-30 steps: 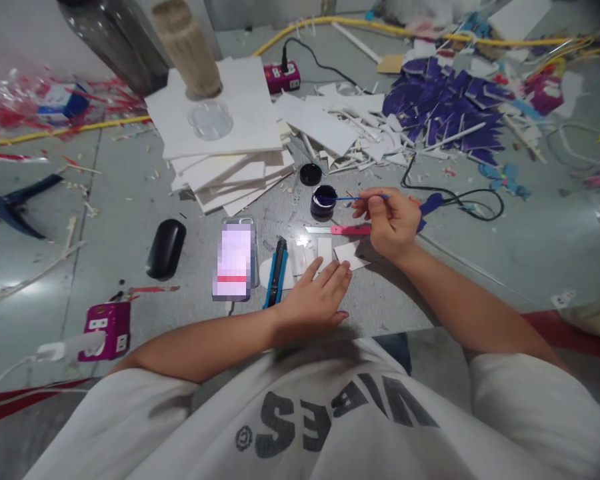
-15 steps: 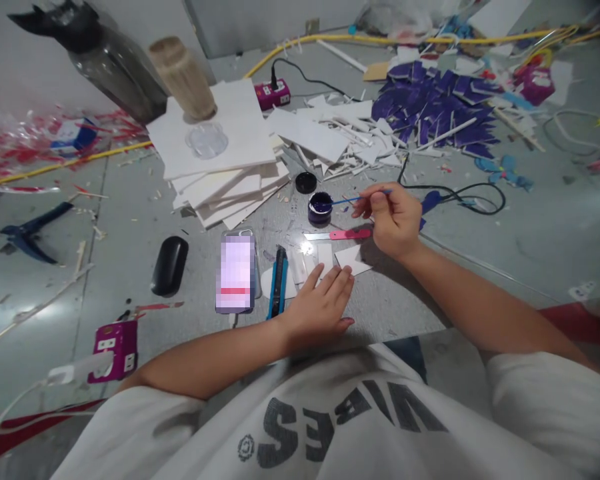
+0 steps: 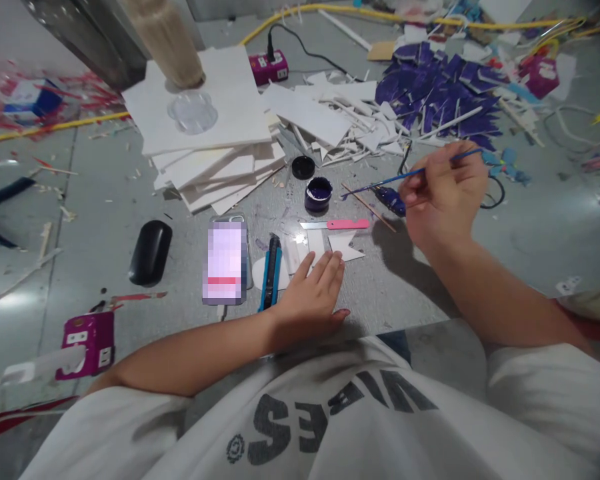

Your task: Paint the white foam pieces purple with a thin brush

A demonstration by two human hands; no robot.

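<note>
My right hand (image 3: 445, 190) pinches a thin blue paintbrush (image 3: 397, 178), its dark tip pointing left, raised to the right of the paint jar. The small open jar (image 3: 319, 195) holds dark purple paint, and its black lid (image 3: 303, 167) lies just behind it. My left hand (image 3: 315, 293) rests flat with fingers stretched, fingertips at some small white cut pieces (image 3: 347, 245). Between the jar and those pieces lies a craft knife (image 3: 347, 225) with a pink handle. A blue and black box cutter (image 3: 271, 273) is left of my left hand.
A phone (image 3: 225, 262) and a black case (image 3: 151, 253) lie on the left. Behind are stacked white boards (image 3: 235, 137) carrying a tan cup (image 3: 167, 43), white scraps (image 3: 305, 113) and purple-painted pieces (image 3: 435, 87). A wooden stick (image 3: 369, 208) lies near my right hand.
My right hand has lifted the paintbrush out of the paint jar and moved right with it. The left hand stays flat in much the same place. The view has shifted slightly.
</note>
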